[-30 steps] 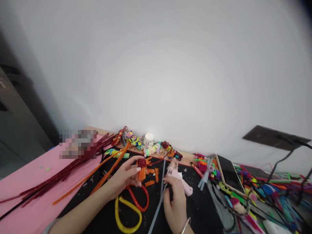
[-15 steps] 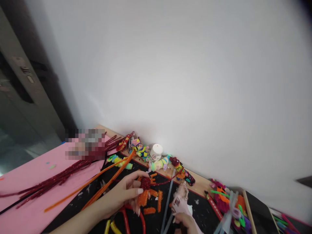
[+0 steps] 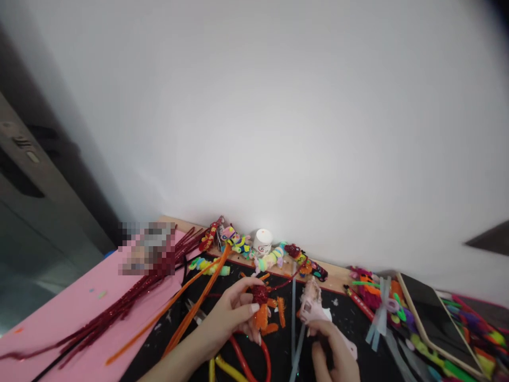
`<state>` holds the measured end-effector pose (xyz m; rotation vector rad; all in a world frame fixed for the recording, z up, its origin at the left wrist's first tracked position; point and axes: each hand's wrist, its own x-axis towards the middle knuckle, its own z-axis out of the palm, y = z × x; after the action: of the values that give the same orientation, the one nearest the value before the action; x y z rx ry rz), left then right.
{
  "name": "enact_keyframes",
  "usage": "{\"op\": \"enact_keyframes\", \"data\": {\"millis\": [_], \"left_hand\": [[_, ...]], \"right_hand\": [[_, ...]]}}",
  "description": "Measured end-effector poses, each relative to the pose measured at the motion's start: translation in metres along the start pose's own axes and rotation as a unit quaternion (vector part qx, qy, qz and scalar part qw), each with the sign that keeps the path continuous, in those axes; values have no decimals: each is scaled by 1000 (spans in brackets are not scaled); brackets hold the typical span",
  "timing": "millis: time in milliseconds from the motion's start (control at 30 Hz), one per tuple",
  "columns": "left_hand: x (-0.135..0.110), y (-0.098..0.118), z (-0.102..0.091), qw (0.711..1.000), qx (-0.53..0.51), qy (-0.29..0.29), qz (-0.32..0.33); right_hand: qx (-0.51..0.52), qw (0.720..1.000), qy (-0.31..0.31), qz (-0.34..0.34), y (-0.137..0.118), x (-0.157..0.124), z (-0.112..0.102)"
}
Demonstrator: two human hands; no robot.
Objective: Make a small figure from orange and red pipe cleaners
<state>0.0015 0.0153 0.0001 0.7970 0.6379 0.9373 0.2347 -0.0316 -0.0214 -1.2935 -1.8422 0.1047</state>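
Observation:
My left hand point(image 3: 233, 313) pinches a dark red glittery pipe-cleaner ball point(image 3: 260, 293), with an orange fuzzy piece point(image 3: 261, 318) beneath it. A red strand runs from the ball toward the right. My right hand point(image 3: 334, 347) has its fingers curled over the body of a pale pink hot glue gun point(image 3: 312, 305), whose nozzle end looks brown and stained. Translucent glue sticks point(image 3: 294, 313) lie just left of it. Short orange pipe-cleaner pieces point(image 3: 281, 310) are scattered between the hands. Red-handled tool grips point(image 3: 243, 358) and yellow handles point(image 3: 226, 369) lie below my left hand.
Long red pipe cleaners point(image 3: 119, 305) and orange ones point(image 3: 210, 286) stretch across the left. Small finished figures point(image 3: 238, 241) and a white paper cup point(image 3: 263, 241) line the wall. At right are a red pencil point(image 3: 360, 303), a dark framed panel point(image 3: 437, 318) and mixed colourful pieces.
The view has swung, shifting the bench contents rightward. My left hand still holds the red ball. My right hand stays at the glue gun, and more of its curled fingers shows.

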Motion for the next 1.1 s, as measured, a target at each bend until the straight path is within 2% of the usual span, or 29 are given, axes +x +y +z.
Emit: {"op": "enact_keyframes", "data": {"millis": [167, 300, 467, 867, 1100], "left_hand": [[-6, 2, 3, 1000, 24, 18, -7], [-8, 5, 5, 998, 64, 11, 9], [-8, 6, 3, 997, 74, 15, 3], [-11, 7, 2, 995, 96, 34, 12], [-12, 5, 4, 994, 112, 12, 3]], "right_hand": [[-42, 999, 27, 11, -7, 6, -1], [-66, 998, 17, 7, -11, 8, 5], [-83, 995, 26, 38, -13, 6, 10], [-85, 995, 35, 24, -15, 3, 17], [-78, 996, 26, 24, -19, 4, 18]]}}
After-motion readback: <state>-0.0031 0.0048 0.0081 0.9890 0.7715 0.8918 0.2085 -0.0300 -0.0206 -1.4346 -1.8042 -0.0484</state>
